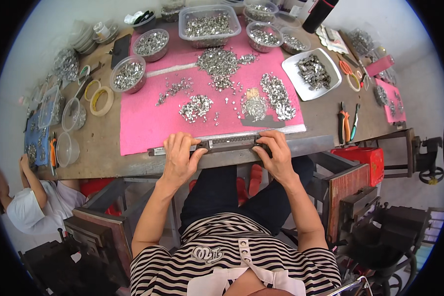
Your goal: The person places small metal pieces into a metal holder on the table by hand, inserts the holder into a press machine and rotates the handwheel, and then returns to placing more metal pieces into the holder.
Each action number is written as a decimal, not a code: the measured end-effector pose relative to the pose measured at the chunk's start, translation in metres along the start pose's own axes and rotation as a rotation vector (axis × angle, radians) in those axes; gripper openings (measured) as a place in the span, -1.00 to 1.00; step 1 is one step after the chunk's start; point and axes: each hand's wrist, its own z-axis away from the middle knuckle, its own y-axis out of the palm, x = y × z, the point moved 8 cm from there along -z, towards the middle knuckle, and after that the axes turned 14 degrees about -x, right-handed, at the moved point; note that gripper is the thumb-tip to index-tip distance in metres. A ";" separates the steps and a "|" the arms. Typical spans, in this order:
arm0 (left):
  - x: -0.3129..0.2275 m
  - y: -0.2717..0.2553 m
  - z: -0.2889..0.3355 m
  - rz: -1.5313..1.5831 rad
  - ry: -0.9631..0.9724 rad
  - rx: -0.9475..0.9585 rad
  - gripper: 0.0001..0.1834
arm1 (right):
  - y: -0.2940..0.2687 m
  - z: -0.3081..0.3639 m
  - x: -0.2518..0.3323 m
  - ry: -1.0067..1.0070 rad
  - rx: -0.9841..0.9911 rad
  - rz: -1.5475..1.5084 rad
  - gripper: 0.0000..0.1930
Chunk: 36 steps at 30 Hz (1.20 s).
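A long narrow metal bar [232, 143] lies along the near edge of the table, a row of small parts showing along its middle. My left hand [180, 157] is closed on its left part, thumb and fingers around a dark block. The right hand [278, 154] grips it farther right in the same way, at another dark block. Just beyond, on a pink mat [148, 116], lie loose heaps of small silvery metal pieces [196, 108]. Thin pins [255, 109] are piled nearer the right hand. What exactly the fingertips press is partly hidden.
Plastic tubs [209, 42] of metal pieces line the back. A white tray [290, 66] stands right, near pliers [342, 123] and orange-handled scissors [349, 74]. Tape rolls [102, 101] lie left. Another person [34, 197] sits at far left. Vises flank my legs.
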 end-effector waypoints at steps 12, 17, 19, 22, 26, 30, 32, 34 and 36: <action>-0.019 0.048 -0.035 -0.078 0.185 0.255 -0.58 | 0.050 -0.054 -0.005 -0.071 0.034 0.138 -0.85; 0.001 0.039 -0.050 -0.137 0.089 0.236 -0.71 | 0.060 -0.051 -0.008 -0.061 0.015 0.185 -0.86; -0.005 0.047 -0.063 -0.006 0.112 0.104 -0.85 | 0.065 -0.049 -0.009 -0.062 0.019 0.212 -0.85; -0.014 0.070 -0.078 0.009 0.185 0.029 -0.91 | 0.068 -0.048 -0.009 -0.052 0.003 0.242 -0.87; -0.014 0.092 -0.086 -0.002 0.209 0.016 -0.88 | 0.070 -0.049 -0.011 -0.067 -0.014 0.254 -0.89; -0.015 0.100 -0.087 -0.034 0.215 0.049 -0.88 | 0.066 -0.052 -0.010 -0.067 -0.039 0.253 -0.88; -0.014 0.100 -0.089 -0.034 0.212 0.036 -0.90 | 0.067 -0.053 -0.011 -0.059 -0.033 0.263 -0.88; -0.010 0.101 -0.089 0.005 0.180 0.059 -0.91 | 0.070 -0.054 -0.013 -0.051 -0.025 0.271 -0.88; -0.008 0.096 -0.088 0.015 0.186 0.040 -0.91 | 0.073 -0.054 -0.013 -0.063 -0.042 0.260 -0.88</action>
